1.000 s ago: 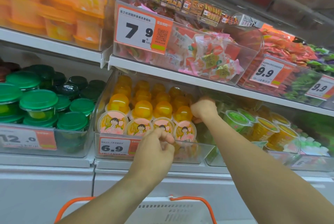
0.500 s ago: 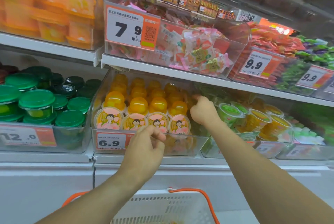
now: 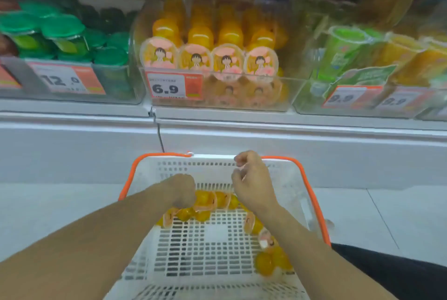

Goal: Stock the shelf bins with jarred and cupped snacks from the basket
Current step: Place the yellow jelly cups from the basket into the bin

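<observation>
as both hands drop into the white basket, the left hand sits lowest, knuckles up, touching the orange jelly cups heaped at the far wall; whether its fingers have closed on one cannot be told. the right hand hovers higher, just right of that heap, fingers loosely curled and empty. more cups lie along the right wall, nearer the right hand.

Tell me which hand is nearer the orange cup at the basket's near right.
Right. The right hand hangs above the basket, up from the orange cup; the left hand reaches cups farther left.
</observation>
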### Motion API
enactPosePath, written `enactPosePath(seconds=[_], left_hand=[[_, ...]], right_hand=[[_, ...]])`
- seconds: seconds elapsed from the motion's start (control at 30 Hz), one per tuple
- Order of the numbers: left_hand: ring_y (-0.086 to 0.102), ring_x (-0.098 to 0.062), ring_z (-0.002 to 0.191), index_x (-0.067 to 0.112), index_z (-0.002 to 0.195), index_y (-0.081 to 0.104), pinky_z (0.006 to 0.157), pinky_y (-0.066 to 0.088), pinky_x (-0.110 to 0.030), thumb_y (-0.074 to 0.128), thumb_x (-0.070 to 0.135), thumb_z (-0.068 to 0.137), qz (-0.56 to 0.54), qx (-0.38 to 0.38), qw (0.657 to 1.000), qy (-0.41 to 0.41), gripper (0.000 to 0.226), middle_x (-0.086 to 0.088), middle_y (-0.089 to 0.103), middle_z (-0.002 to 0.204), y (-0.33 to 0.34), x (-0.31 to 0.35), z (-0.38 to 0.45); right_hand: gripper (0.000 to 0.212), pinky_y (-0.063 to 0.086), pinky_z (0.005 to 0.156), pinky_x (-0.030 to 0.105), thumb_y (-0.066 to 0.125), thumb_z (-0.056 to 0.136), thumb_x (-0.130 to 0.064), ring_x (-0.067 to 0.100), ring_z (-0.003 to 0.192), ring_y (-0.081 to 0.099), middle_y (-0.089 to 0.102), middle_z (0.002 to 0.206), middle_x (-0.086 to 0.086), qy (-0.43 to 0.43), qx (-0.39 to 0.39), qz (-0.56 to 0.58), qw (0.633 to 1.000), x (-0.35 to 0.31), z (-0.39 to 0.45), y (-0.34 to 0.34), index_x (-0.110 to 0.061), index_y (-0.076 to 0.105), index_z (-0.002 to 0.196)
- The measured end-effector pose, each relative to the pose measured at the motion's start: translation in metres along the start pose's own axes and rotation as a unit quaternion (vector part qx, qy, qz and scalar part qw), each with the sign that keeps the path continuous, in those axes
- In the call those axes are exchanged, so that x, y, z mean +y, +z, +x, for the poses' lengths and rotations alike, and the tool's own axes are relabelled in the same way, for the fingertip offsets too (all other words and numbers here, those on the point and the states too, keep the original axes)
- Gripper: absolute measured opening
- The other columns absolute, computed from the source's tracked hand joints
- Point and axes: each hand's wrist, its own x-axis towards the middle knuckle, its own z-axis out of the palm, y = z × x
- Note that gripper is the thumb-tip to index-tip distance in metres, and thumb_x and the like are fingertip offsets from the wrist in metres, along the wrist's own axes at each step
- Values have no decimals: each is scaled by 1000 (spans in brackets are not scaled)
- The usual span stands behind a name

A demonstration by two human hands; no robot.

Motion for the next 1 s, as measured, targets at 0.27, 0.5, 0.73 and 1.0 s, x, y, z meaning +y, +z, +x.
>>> enactPosePath(seconds=[0.27, 0.5, 0.73, 1.0], left_hand=[[43, -34, 130, 25, 146, 29, 104, 41, -42, 56, 29, 91, -95, -11, 979, -179, 62, -13, 33, 143, 130, -70, 14], [52, -36, 108, 15, 132, 51, 87, 42, -36, 56, 26, 97, -265, 143, 929, -215, 37, -20, 50, 128, 168, -75, 60], [53, -28, 80, 13, 98, 51, 68, 41, -35, 47, 3, 94, -254, 140, 927, -238, 11, -14, 56, 97, 178, -96, 56], [68, -26, 63, 15, 109, 56, 48, 37, -29, 55, 11, 97, -508, -170, 808, -244, 13, -16, 71, 90, 166, -101, 10]], right_hand=[[49, 35, 76, 31, 53, 99, -27, 26, 113, 54, 42, 141, 9, 141, -389, -164, 896, 60, -40, 74, -19, 36, 145], [29, 48, 66, 35, 53, 97, -21, 28, 87, 66, 66, 96, 15, 230, -347, -161, 895, 69, -17, 132, -1, 50, 119], [24, 59, 66, 33, 71, 92, -30, 22, 69, 70, 69, 78, 12, 561, -207, 135, 790, 86, -12, 170, -10, 62, 81], [36, 63, 63, 38, 64, 89, 8, 26, 69, 74, 70, 91, 24, 589, -247, 118, 761, 89, -35, 159, 12, 55, 124]])
